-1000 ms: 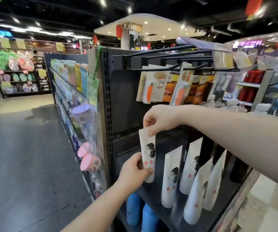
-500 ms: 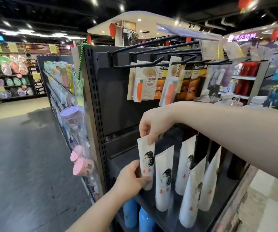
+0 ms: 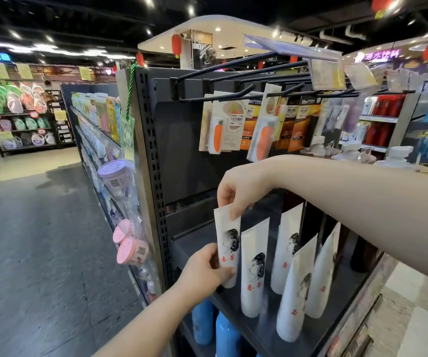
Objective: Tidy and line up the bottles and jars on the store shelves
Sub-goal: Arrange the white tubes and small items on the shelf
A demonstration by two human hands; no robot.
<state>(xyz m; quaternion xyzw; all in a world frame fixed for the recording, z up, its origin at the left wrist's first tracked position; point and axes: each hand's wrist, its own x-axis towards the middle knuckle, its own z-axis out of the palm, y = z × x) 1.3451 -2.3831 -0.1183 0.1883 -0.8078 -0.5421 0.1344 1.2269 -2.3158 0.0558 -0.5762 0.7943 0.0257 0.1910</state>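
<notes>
The left hand (image 3: 202, 269) curls fingers and thumb round the lower part of a white tube (image 3: 228, 243), held upright at the left end of the dark shelf (image 3: 336, 302); whether its base touches the shelf is unclear; below this hand, blue bottles (image 3: 227, 336) stand on a lower level; the right hand (image 3: 241, 191), above the left, pinches the tube's flat top edge; just right of both hands, four more tubes (image 3: 255, 274) stand in two loose rows, some tilted; left of the hands, pink jars (image 3: 130, 251) hang in a clear bag; above the right hand, carrot packets (image 3: 218, 132) hang from hooks (image 3: 236, 91).
</notes>
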